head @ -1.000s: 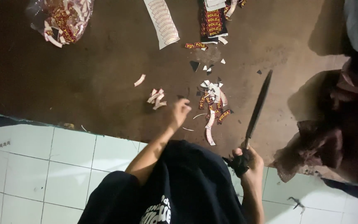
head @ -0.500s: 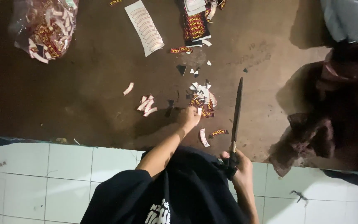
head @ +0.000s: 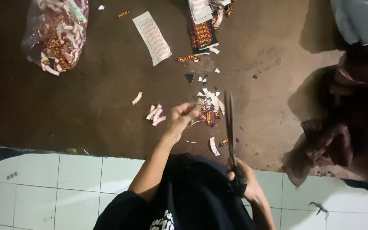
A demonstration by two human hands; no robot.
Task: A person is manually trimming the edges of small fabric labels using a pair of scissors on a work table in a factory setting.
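Dark brown floor (head: 86, 106) fills the upper part of the view, and it ends at a straight edge where pale square tiles (head: 52, 187) begin along the bottom. The person sits at that edge, dark clothing covering the lower middle.

The left hand (head: 183, 118) reaches out over the brown floor with its fingers pinched on a small paper scrap (head: 199, 105), held just above a heap of cut bits (head: 211, 106) in white, red and black. The right hand (head: 240, 179) sits low, over the tile edge, clenched around the handles of long dark scissors (head: 229, 123). Their blades run straight up the view, and the tips lie just beside the held scrap and over the heap; whether the blades are parted or closed is hard to tell from this angle.

Left of the left hand lie a few white strips (head: 155, 114) and, a little further, a single curved strip (head: 137, 98), with bare floor around them. A clear plastic bag (head: 60, 32) stuffed with cuttings rests at the upper left, well apart from the hands. Near the top middle lies a white sheet of curved shapes (head: 152, 37), and beside it a dark printed label sheet (head: 204, 33). Crumpled dark cloth (head: 341, 127) crowds the right side, near the scissors, and a pale grey bag (head: 358, 19) sits in the top right corner. The widest open stretch is the floor at the left.
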